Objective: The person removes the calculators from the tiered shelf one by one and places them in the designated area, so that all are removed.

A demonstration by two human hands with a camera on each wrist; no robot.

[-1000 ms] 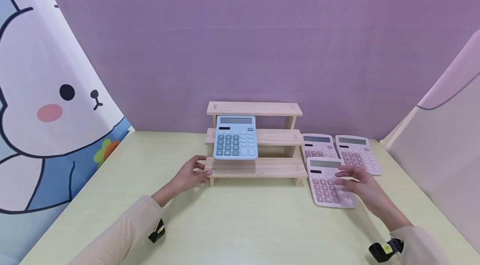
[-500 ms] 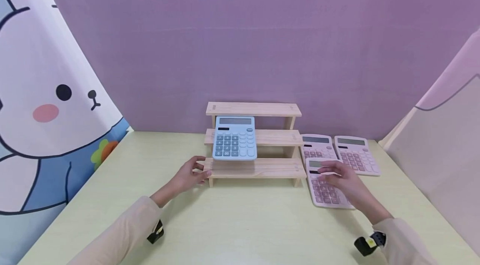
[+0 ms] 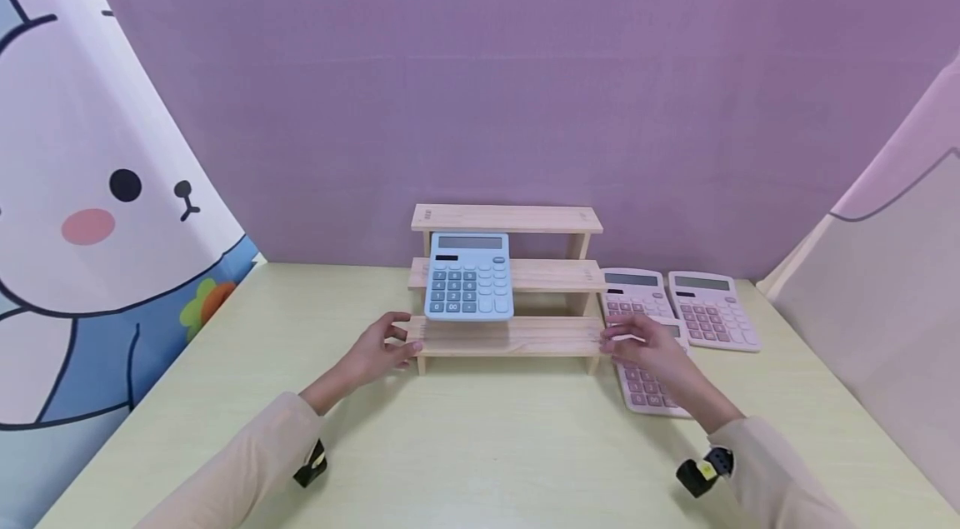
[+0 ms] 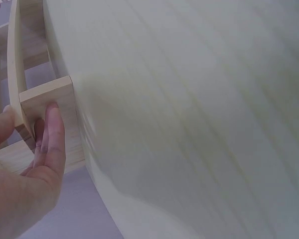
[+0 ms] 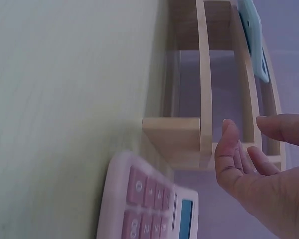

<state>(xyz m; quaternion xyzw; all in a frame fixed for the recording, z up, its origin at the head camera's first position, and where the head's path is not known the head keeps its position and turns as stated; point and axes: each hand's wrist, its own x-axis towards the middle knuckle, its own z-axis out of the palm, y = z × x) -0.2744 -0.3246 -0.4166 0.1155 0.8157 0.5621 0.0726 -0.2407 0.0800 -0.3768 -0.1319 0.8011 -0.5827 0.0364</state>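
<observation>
A three-step wooden display stand (image 3: 555, 337) stands on the table against the backdrop. A light blue calculator (image 3: 470, 279) leans on its middle step, left of centre. My left hand (image 3: 378, 352) pinches the left end of the lowest step. In the left wrist view the thumb lies on the board and the fingers (image 4: 54, 134) press the side panel beneath it. Beside the lowest step's right end is my right hand (image 3: 652, 354), fingers loosely bent, thumb and fingertips apart around nothing. It partly covers the nearest pink calculator (image 3: 648, 391), which lies flat on the table.
Two more pink calculators, one behind the stand's right side (image 3: 632, 283) and one farther right (image 3: 708, 308), lie on the pale table (image 3: 480, 446). A purple backdrop (image 3: 480, 96) rises behind; a cartoon-printed cloth (image 3: 150, 262) hangs at the left.
My right hand has moved left, from over the nearest pink calculator to the right end of the lowest step. My left hand stays at the left end; the blue calculator has not moved.
</observation>
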